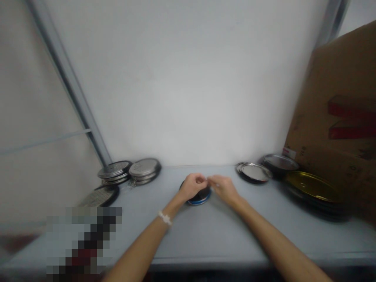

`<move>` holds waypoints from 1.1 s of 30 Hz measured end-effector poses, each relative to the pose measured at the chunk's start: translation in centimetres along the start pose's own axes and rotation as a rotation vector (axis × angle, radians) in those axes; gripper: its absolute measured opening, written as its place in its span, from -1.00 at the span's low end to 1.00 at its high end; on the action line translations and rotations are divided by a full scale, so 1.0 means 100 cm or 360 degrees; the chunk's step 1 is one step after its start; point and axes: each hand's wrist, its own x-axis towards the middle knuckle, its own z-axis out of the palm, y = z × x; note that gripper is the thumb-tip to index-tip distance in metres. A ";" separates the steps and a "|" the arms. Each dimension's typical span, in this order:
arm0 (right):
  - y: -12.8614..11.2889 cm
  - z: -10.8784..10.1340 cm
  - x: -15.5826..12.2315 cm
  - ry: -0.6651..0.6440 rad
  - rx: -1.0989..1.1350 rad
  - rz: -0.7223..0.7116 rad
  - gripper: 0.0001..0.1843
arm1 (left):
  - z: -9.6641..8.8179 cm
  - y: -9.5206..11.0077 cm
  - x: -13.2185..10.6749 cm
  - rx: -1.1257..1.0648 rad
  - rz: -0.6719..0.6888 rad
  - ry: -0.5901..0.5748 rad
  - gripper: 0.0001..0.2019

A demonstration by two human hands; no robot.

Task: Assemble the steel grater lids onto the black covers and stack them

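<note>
A small round dark piece with a blue rim (198,202) lies on the grey table in front of me, partly hidden under my hands. Just above it, my left hand (192,186) has its thumb and fingers pinched together. My right hand (225,188) meets it from the other side, its fingers pinched as well. A tiny pale spot shows between the fingertips, too blurred to name. On my left wrist is a white band (165,217).
At the back left are stacks of round silver discs with dark edges (144,168) (114,171), and another disc (101,196) nearer me. To the right lie silver round lids (255,172), a dark round dish (280,162) and a stack topped in gold (314,186). A cardboard box (337,78) stands there.
</note>
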 end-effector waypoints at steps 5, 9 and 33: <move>0.000 0.001 0.000 0.0063 -0.0041 0.0040 -0.72 | 0.004 0.011 -0.005 0.0171 0.0015 0.0081 -0.79; -0.001 0.000 0.001 0.0106 -0.0022 0.0130 -0.73 | 0.009 0.021 -0.010 0.0387 0.0119 0.0238 -0.81; -0.010 -0.005 0.005 -0.0383 -0.0404 0.0354 -0.57 | -0.001 0.016 -0.012 0.1571 0.0581 -0.0106 -0.86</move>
